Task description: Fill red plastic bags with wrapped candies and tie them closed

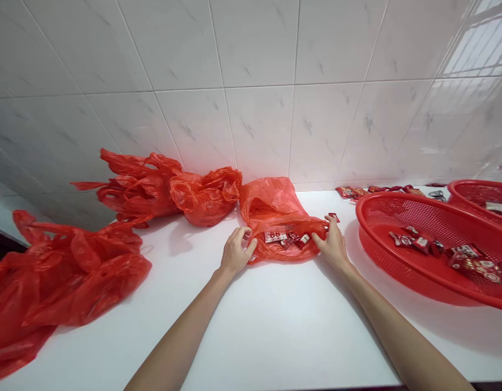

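A red plastic bag [271, 202] lies on the white table in front of me, its mouth spread toward me. Several small wrapped candies [289, 240] and a pale red-printed packet [275, 237] show inside the opening. My left hand [236, 251] is closed on the left edge of the mouth, fingers curled and thumb against the plastic. On the right side, my right hand [332, 244] pinches the other edge between thumb and fingers. A small red wrapped piece [334, 217] shows just beyond my right fingertips; whether they touch it I cannot tell.
To the right stands a red mesh basket [391, 266] with several wrapped candies in it; a second red basket [470, 187] is behind. Loose packets [348, 193] lie along the tiled wall. Filled red bags [212, 198] stand at the back left, and more red plastic [75, 271] lies nearer left.
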### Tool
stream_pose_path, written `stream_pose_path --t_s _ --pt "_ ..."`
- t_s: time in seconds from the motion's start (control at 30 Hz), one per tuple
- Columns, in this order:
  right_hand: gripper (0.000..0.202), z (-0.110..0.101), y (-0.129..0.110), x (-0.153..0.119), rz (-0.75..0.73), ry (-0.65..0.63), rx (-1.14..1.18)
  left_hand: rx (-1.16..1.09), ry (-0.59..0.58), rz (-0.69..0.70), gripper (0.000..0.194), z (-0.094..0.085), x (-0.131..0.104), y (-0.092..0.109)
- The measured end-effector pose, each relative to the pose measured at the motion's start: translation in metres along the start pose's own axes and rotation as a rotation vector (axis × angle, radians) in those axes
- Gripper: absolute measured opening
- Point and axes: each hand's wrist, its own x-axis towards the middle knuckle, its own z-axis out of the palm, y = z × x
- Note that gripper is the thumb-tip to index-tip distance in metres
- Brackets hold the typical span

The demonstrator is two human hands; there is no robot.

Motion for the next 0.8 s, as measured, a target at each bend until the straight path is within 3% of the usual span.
stream_pose_path --t_s 0.23,0.43,0.53,0.63,0.8 --pt "0.071 -0.005 -0.008 -0.001 -0.206 0.102 -0.076 0.016 0.03 0.166 0.019 0.004 -0.004 0.005" --pt "0.027 0.001 -0.012 -0.007 -0.424 -0.091 -0.21 0.125 -0.058 0.208 0.02 0.012 -0.009 0.01" --pt "0.025 0.006 -0.008 -0.01 -0.38 -0.161 -0.321 0.199 -0.086 0.122 0.027 0.015 -0.011 0.01" --pt "0.035 0.009 -0.004 -0.01 -0.254 -0.151 -0.392 0.249 -0.113 0.041 0.031 0.016 -0.011 0.008" --pt "0.043 0.007 -0.004 -0.01 -0.166 -0.177 -0.392 0.274 -0.14 0.025 0.03 0.014 -0.009 0.009"
